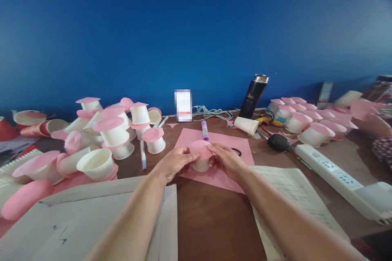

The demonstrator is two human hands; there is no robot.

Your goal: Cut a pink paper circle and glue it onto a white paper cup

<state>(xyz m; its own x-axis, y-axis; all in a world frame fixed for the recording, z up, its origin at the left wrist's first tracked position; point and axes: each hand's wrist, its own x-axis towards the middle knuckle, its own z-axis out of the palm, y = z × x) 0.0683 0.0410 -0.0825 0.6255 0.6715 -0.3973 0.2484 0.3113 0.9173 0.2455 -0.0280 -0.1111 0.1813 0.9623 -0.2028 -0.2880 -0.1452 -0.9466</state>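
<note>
So from where I'm standing, the far left of the table is a jumble: a pile of white cups [112,138] wearing pink tops, some upside down, some tipped over. In front of it there's a big white sheet [101,220], with a slim white pen [143,155] lying just right of the pile.

Middle's where the action is. The left hand [179,160] grips the left side of a small paper cup [201,166], thumb on the pink circle [199,148] that covers its top. The right hand [225,158] grasps the other side, fingertips at the circle's edge. Cup's over a pink sheet [228,175], and a purple tube [205,129] lies just beyond it.

Going right, a black flask [253,96] leans at the wall, a bare cup [246,125] on its side near it. Then a written-on page [288,195], rows of pink-topped cups [317,132], a white power strip [327,171], and somebody else's blurry hand [372,120] at the far right; can't tell what its grip is like.
</note>
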